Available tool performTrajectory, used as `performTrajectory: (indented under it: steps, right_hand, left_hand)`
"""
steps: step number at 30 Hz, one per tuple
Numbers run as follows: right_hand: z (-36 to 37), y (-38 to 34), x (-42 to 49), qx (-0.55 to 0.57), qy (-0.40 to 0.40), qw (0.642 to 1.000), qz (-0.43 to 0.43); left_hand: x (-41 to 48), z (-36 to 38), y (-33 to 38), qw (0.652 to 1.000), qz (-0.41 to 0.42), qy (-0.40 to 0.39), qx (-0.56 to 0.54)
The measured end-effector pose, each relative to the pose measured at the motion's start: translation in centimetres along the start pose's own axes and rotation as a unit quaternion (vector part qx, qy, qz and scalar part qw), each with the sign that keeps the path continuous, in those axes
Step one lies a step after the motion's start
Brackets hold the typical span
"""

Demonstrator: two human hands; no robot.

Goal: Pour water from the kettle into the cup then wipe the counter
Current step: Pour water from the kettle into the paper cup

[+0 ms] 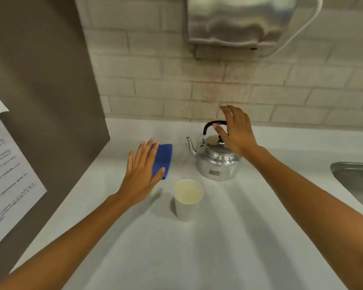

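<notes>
Reaching with the right hand [237,130] spread wide over the kettle [216,160] handle, left hand [143,170] flat on the cloth [162,156], she may spill beside the cup [188,198] at six o'clock if the pour is hasty.

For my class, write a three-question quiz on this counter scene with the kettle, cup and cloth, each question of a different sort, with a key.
1. True or false: the right hand has closed around the kettle handle.
2. Which way does the kettle's spout point? A) toward the sink B) toward the blue cloth C) toward the camera
3. Fill in: the left hand rests flat on the ____.

Key
1. False: the fingers are spread open at the handle, not yet closed.
2. B
3. Blue cloth, which lies on the counter left of the kettle, beyond the cup.
</notes>
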State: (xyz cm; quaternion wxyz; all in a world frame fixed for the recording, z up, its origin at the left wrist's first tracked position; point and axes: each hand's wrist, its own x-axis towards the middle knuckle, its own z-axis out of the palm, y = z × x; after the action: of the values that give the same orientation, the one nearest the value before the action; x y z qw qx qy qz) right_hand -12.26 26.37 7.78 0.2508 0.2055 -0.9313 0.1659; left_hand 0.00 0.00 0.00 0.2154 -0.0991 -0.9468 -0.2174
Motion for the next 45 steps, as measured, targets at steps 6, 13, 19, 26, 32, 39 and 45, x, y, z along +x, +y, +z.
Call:
performTrajectory:
  steps: [6, 13, 19, 26, 32, 39, 45]
  right_hand:
    - [2.0, 1.2, 1.0, -0.018, -0.026, 0.999, 0.016]
    - [3.0, 1.4, 3.2, -0.014, -0.091, 0.994, 0.054]
    - [2.9, 1.0, 4.6, -0.039, -0.08, 0.991, 0.101]
    - [3.2, 0.6, 5.8, -0.031, -0.068, 0.982, 0.173]
    - [3.0, 0.2, 5.7, -0.003, -0.043, 0.974, 0.222]
    - [0.9, 0.0, 4.3, 0.039, 0.007, 0.966, 0.254]
    - [-2.3, 0.0, 3.1, 0.048, 0.022, 0.977, 0.208]
  left_hand:
    - [-4.7, 2.2, -1.9, 0.976, -0.024, -0.19, -0.099]
    - [-5.7, 3.6, 0.7, 0.928, -0.084, -0.274, -0.237]
    - [-4.0, 5.2, 3.5, 0.894, -0.104, -0.241, -0.362]
    - [-3.3, 6.2, 3.6, 0.89, -0.114, -0.19, -0.399]
    - [-2.5, 6.7, 1.9, 0.897, -0.131, -0.135, -0.4]
    - [-2.5, 7.9, 1.3, 0.896, -0.143, -0.121, -0.403]
    - [-2.5, 8.0, 1.4, 0.892, -0.152, -0.112, -0.411]
